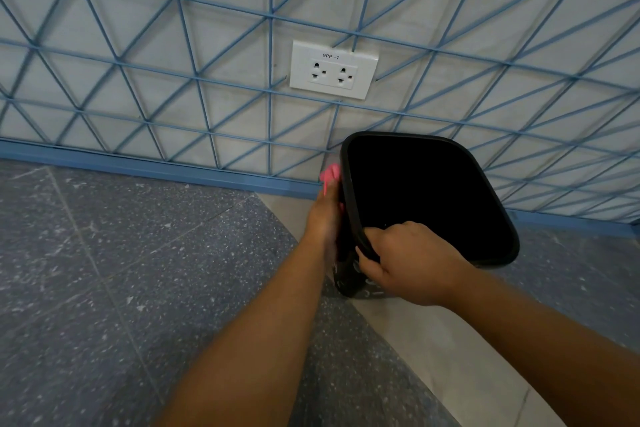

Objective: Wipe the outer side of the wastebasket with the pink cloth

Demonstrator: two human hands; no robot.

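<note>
A black plastic bin stands on the floor by the wall, its dark inside facing the camera. My right hand grips the bin's near rim, fingers curled over the edge and thumb on the outside. My left hand lies against the bin's left outer wall and holds a pink cloth, which sticks out above the fingers. The fingers themselves are mostly hidden behind the bin's side.
A white double wall socket labelled 9PP-7 sits above the bin on a pale wall with blue crossing lines. A blue skirting strip runs along the wall's foot. The floor is dark speckled stone with a lighter band.
</note>
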